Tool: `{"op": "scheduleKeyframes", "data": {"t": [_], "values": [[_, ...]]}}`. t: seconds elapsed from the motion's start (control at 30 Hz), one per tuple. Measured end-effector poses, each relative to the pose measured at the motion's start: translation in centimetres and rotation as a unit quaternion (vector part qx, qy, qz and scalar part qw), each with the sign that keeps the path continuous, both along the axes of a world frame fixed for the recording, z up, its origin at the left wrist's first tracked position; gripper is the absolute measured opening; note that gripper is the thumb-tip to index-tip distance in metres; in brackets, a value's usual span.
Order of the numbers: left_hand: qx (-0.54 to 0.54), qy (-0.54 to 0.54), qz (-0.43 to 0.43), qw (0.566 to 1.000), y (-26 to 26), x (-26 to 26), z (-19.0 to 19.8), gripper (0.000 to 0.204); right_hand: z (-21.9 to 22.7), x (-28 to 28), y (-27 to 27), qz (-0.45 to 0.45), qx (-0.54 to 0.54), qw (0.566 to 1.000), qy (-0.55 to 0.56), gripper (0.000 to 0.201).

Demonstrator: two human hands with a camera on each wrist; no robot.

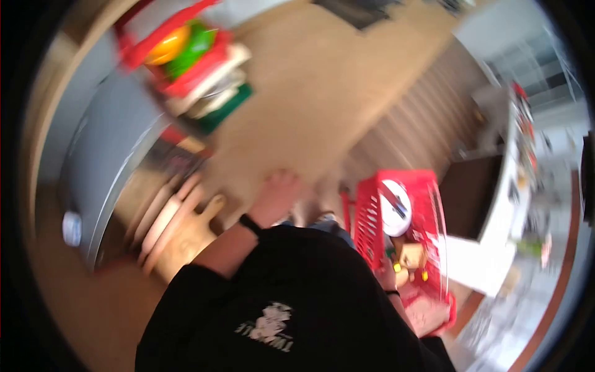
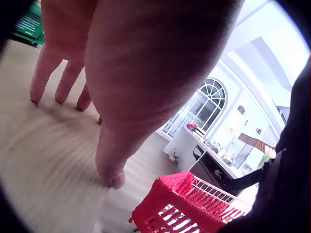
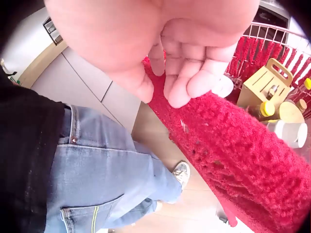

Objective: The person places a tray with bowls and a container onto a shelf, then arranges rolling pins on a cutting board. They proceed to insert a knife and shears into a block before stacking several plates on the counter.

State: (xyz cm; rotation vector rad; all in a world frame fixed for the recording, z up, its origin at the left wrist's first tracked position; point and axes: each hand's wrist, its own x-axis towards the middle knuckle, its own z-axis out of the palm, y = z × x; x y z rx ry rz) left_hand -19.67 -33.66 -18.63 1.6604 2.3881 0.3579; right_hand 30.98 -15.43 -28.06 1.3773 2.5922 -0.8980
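My left hand (image 1: 282, 189) has its fingers straight. In the left wrist view, its fingers (image 2: 65, 82) point down with the tips at a pale wooden surface (image 2: 43, 165). My right hand (image 3: 160, 53) grips the rim of a red shopping basket (image 3: 218, 131), with the fingers curled over one side and the thumb on the other. Inside the basket are a white plate (image 1: 392, 218) with a dark utensil on it, a wooden carrier with a handle (image 3: 267, 85) and several jars, some with yellow lids (image 3: 267, 108).
Wooden boards (image 1: 164, 226) stand to the left, near a grey cabinet-like block (image 1: 118, 142). Further along the wooden top sits a blurred stack with yellow and green pieces (image 1: 195, 49). A white counter (image 1: 477, 266) lies beyond the basket on the right.
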Motion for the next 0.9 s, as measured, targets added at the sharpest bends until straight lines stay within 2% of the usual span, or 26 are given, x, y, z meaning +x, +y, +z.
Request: {"op": "scheduleKeyframes", "data": {"t": [0.03,0.07,0.1,0.13,0.17,0.2,0.23,0.3,0.33,0.4,0.53,0.6,0.63,0.77,0.9], "values": [[0.038,-0.008,0.005,0.999,0.7,0.2,1.2,0.044,1.0,-0.1,-1.4,-0.044,0.002,0.999,0.011,0.048],[0.076,-0.022,0.011,0.997,1.2,0.3,2.5,0.033,4.0,-1.3,-2.6,-0.074,0.038,0.995,-0.060,0.047],[0.056,-0.040,0.012,0.998,1.4,0.3,1.6,0.044,6.1,-2.1,-3.3,-0.170,-0.021,0.980,-0.099,0.046],[-0.003,-0.068,0.009,0.998,1.8,0.3,2.8,0.060,5.5,-0.9,-4.1,-0.204,-0.009,0.975,-0.092,0.043],[-0.030,-0.067,0.006,0.997,2.1,0.2,3.1,0.067,6.5,-0.9,-4.9,-0.221,0.013,0.972,-0.081,0.041],[-0.060,-0.061,0.008,0.996,2.4,0.2,3.2,0.073,5.5,0.4,-5.6,-0.240,0.031,0.964,-0.111,0.040],[-0.060,-0.065,-0.027,0.996,2.8,0.2,3.6,0.073,4.6,1.4,-6.5,-0.242,0.053,0.959,-0.134,0.040],[-0.119,-0.075,0.004,0.990,3.7,0.1,3.9,0.074,4.3,2.3,-8.0,-0.255,0.064,0.944,-0.199,0.039],[-0.118,-0.074,-0.022,0.990,3.8,0.1,3.5,0.074,4.2,2.4,-8.9,-0.267,0.053,0.932,-0.239,0.038],[-0.146,-0.083,-0.007,0.986,4.2,-0.4,3.1,0.075,3.2,3.1,-10.8,-0.311,0.051,0.912,-0.264,0.034],[-0.124,-0.123,-0.035,0.984,5.2,-2.1,1.7,0.077,3.8,2.4,-12.8,-0.374,0.071,0.900,-0.214,0.047],[-0.113,-0.093,-0.049,0.988,5.8,-2.3,1.1,0.080,3.9,1.9,-12.7,-0.392,0.061,0.892,-0.216,0.049],[-0.098,-0.065,-0.042,0.992,6.5,-2.2,1.0,0.083,3.8,1.8,-12.5,-0.399,0.060,0.889,-0.218,0.048],[-0.125,-0.080,-0.060,0.987,9.4,-2.5,1.5,0.086,3.9,1.9,-11.7,-0.428,0.035,0.880,-0.201,0.041],[-0.137,-0.049,-0.051,0.988,11.6,-2.8,1.5,0.083,4.5,2.9,-10.2,-0.411,-0.013,0.892,-0.187,0.038]]}}
